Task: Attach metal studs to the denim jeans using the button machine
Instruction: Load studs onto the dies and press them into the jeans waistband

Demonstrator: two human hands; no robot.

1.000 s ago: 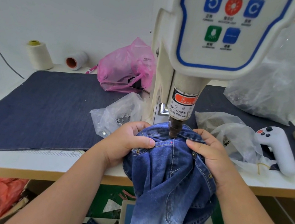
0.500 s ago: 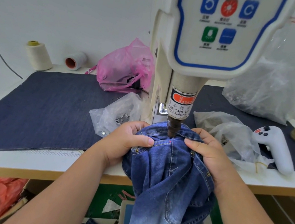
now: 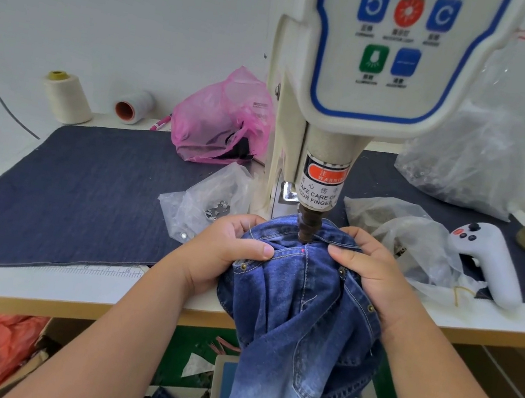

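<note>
Both hands are on the denim jeans (image 3: 301, 309), right up at the button machine (image 3: 361, 76), and the bunched waist of the garment sits directly under the machine's dark punch head (image 3: 308, 225), which is touching the cloth. The left hand (image 3: 224, 255) grips a fold of denim, fingers curled over the top edge and the thumb (image 3: 252, 249) laid flat across the seam, its tip pointing in toward the punch. The right hand (image 3: 371, 269) mirrors it on the other side, fingers curled round the waistband and the thumb stretched inward, so the punch comes down in the gap between the two sets of fingers, just beside both. A small red mark (image 3: 303, 250) shows on the denim between the two thumb tips, just below the punch. Metal studs are already set in the cloth: one (image 3: 244, 266) just under the left thumb, one (image 3: 342, 272) beside the right thumb, another (image 3: 371, 308) lower along the pocket edge by the right palm. The rest of the jeans hangs down off the table edge (image 3: 62, 307) between the forearms. Beyond the left fingers lies a clear bag of metal parts (image 3: 208, 203); beyond the right fingers, crumpled clear bags (image 3: 417, 238) and a white handheld controller (image 3: 487, 260). Farther back, a pink plastic bag (image 3: 218, 122).
</note>
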